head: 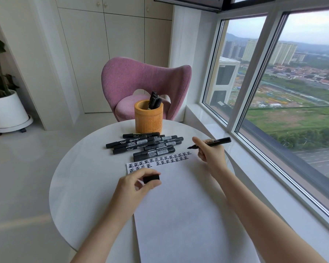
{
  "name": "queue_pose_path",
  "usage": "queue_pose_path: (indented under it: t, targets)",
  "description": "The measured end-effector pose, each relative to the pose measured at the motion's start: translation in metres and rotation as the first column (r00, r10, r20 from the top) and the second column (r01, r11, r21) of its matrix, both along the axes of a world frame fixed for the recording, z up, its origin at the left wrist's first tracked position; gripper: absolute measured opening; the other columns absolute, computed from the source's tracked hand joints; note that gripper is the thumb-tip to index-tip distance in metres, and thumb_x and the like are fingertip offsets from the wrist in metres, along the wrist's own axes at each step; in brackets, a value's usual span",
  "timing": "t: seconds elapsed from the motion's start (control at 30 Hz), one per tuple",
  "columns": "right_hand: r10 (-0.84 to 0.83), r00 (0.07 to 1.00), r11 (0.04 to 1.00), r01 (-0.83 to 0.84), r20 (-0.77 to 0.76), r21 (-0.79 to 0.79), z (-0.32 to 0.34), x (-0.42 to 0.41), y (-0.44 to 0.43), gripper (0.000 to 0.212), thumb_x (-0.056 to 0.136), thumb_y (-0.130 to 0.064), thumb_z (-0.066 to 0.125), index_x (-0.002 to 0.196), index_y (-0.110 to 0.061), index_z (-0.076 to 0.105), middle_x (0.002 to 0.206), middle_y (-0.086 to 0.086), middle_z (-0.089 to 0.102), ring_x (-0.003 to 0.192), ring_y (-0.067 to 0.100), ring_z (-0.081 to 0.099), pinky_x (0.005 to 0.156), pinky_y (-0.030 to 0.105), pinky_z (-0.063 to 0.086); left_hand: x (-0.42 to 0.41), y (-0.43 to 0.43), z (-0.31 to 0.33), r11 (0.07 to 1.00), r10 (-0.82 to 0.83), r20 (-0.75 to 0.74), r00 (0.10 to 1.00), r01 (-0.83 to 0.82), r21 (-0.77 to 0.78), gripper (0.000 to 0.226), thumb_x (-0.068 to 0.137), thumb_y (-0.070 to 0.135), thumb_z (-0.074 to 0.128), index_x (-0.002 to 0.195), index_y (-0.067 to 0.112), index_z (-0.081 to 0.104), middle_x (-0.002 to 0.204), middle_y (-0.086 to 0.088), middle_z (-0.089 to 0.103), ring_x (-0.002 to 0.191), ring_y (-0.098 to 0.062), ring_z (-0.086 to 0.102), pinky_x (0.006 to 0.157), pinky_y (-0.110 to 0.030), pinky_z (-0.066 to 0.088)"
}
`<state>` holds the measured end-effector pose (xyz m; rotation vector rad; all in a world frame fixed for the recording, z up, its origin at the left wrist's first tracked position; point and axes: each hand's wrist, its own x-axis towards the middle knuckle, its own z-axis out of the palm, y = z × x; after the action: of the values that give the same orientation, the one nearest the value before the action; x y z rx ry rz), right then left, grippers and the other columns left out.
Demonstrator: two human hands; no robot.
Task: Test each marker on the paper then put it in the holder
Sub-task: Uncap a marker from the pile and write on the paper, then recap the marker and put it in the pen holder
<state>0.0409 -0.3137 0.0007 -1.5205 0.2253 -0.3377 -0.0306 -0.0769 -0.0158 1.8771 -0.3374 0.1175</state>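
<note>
Her right hand pinches the uncapped marker by the barrel close to the nib, a good grip for a light, stiff, smooth plastic stick. The nib points left, seemingly just off the paper's far corner. Her left hand pinches the cap. The holder stands beyond the loose markers.

Pink chair behind white table; potted plant, seemingly on castors, left

Soft daylight from window, wide-angle edge distortion.
</note>
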Motion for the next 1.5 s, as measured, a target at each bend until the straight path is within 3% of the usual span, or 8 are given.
queue_pose_path:
  t: [0.17, 0.33, 0.77, 0.87, 1.03, 1.23, 1.37, 1.5]
  targets:
    - [0.118, 0.993, 0.993, -0.118, 0.025, 0.004, 0.013, -0.015, 0.01, 0.038, 0.083, -0.022, 0.074, 0.067, -0.008, 0.042, 0.057, 0.003, 0.023, 0.052, 0.018, 0.018, 0.044, 0.021, 0.016, 0.0, 0.0, 0.003, 0.996, 0.026, -0.031, 0.999, -0.028, -0.088, 0.016, 0.077, 0.015, 0.074, 0.086, 0.027, 0.07, 0.08, 0.011, 0.072, 0.071, -0.017, 0.062, 0.063, -0.013, 0.043]
    - [0.264, 0.964, 0.959, -0.267, 0.041, 0.094, 0.015, -0.039, 0.038, 0.043, 0.088, -0.018, 0.068, 0.06, -0.018, 0.035, 0.053, -0.001, 0.019, 0.051, 0.016, 0.015, 0.043, 0.02, 0.014, 0.002, 0.002, 0.005, 0.991, 0.042, -0.058, 0.997, -0.049, -0.126, 0.015, 0.076, 0.013, 0.075, 0.086, 0.02, 0.067, 0.082, 0.007, 0.073, 0.065, -0.012, 0.062, 0.061, -0.014, 0.045]
    - [0.274, 0.959, 0.958, -0.279, 0.075, 0.073, 0.018, -0.071, 0.083, 0.039, 0.09, -0.009, 0.063, 0.06, -0.015, 0.039, 0.047, -0.005, 0.027, 0.044, 0.012, 0.021, 0.043, 0.019, 0.022, -0.006, -0.009, 0.017, 0.984, 0.058, -0.077, 0.995, -0.07, -0.163, 0.017, 0.075, 0.008, 0.075, 0.083, 0.019, 0.065, 0.076, 0.004, 0.072, 0.062, -0.009, 0.062, 0.057, -0.018, 0.047]
    - [0.262, 0.962, 0.963, -0.266, 0.069, 0.052, 0.016, -0.074, 0.093, 0.04, 0.089, -0.005, 0.061, 0.058, -0.015, 0.039, 0.046, -0.006, 0.03, 0.043, 0.011, 0.025, 0.043, 0.019, 0.025, -0.011, -0.012, 0.019, 0.985, 0.066, -0.046, 0.997, -0.073, -0.154, 0.017, 0.074, 0.008, 0.076, 0.079, 0.02, 0.064, 0.073, 0.006, 0.072, 0.062, -0.005, 0.064, 0.059, -0.014, 0.047]
    - [0.24, 0.969, 0.964, -0.246, 0.066, 0.097, 0.017, -0.076, 0.103, 0.042, 0.088, 0.0, 0.057, 0.055, -0.017, 0.037, 0.048, -0.007, 0.032, 0.044, 0.009, 0.028, 0.043, 0.017, 0.028, -0.019, -0.014, 0.02, 0.983, 0.158, 0.089, 0.983, -0.147, -0.114, 0.014, 0.073, 0.014, 0.078, 0.077, 0.021, 0.066, 0.073, 0.014, 0.072, 0.068, -0.008, 0.066, 0.068, -0.02, 0.05]
    - [0.257, 0.965, 0.953, -0.262, 0.054, 0.154, 0.021, -0.074, 0.11, 0.043, 0.087, 0.0, 0.058, 0.054, -0.017, 0.036, 0.05, -0.004, 0.03, 0.045, 0.011, 0.025, 0.042, 0.018, 0.025, -0.021, -0.012, 0.024, 0.977, 0.21, 0.222, 0.952, -0.2, -0.066, 0.011, 0.074, 0.013, 0.076, 0.082, 0.014, 0.069, 0.072, 0.016, 0.069, 0.063, -0.002, 0.059, 0.062, -0.006, 0.041]
    - [0.337, 0.941, 0.925, -0.338, 0.033, 0.172, 0.022, -0.07, 0.109, 0.04, 0.09, -0.014, 0.064, 0.059, -0.016, 0.038, 0.048, -0.007, 0.028, 0.044, 0.01, 0.021, 0.041, 0.019, 0.02, -0.016, -0.009, 0.026, 0.977, 0.21, 0.172, 0.962, -0.202, -0.062, 0.014, 0.076, 0.016, 0.075, 0.085, 0.025, 0.067, 0.078, 0.02, 0.07, 0.071, -0.002, 0.065, 0.063, -0.009, 0.045]
    - [0.371, 0.919, 0.928, -0.365, -0.134, 0.068, 0.028, -0.068, 0.101, 0.048, 0.088, -0.048, 0.061, 0.058, -0.012, 0.05, 0.048, 0.002, 0.035, 0.046, 0.015, 0.032, 0.045, 0.021, 0.025, -0.01, -0.006, 0.028, 0.966, 0.254, 0.131, 0.958, -0.247, -0.071, 0.009, 0.08, 0.019, 0.072, 0.083, 0.025, 0.067, 0.076, 0.013, 0.072, 0.073, -0.003, 0.066, 0.066, -0.015, 0.05]
